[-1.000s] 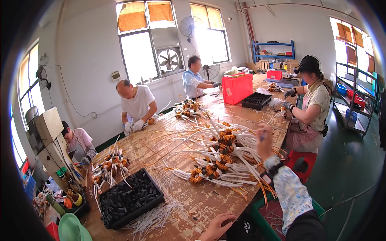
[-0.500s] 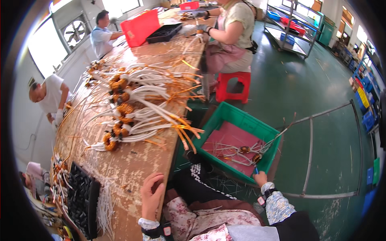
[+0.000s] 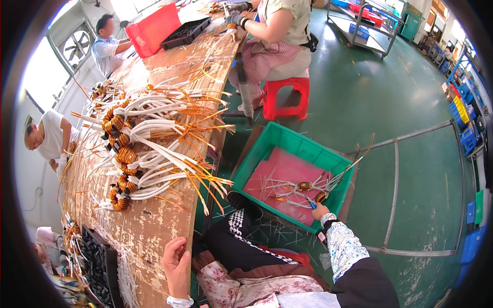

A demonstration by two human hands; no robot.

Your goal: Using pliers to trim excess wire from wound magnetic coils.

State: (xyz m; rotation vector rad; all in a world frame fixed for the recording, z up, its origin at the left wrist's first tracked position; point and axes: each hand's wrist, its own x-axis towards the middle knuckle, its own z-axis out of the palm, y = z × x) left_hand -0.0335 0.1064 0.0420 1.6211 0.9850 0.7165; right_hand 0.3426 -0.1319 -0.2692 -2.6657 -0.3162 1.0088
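Note:
My right hand (image 3: 321,211) reaches over the near rim of a green plastic bin (image 3: 272,197), closed on a blue-handled tool (image 3: 312,204) whose working end I cannot make out. Just beyond that tool lies a copper-wound ring coil (image 3: 321,196) with white-sleeved leads. A second coil (image 3: 304,186) rests beside it on the pinkish sheet (image 3: 280,164) lining the bin. My left hand (image 3: 177,264) is at the edge of the wooden table (image 3: 154,233), its fingers loosely curved, apart from the thumb and holding nothing.
A row of copper coils (image 3: 123,159) with white leads and bare orange ends overhangs the table edge. A black tray of black parts (image 3: 97,262) sits at the near left. Co-workers sit along the table, one on a red stool (image 3: 287,97). A metal frame (image 3: 395,195) stands right.
The whole view has shifted, so the table and bin appear farther left. My right hand with the blue-handled tool has gone slightly farther into the bin. The left hand stays by the table edge.

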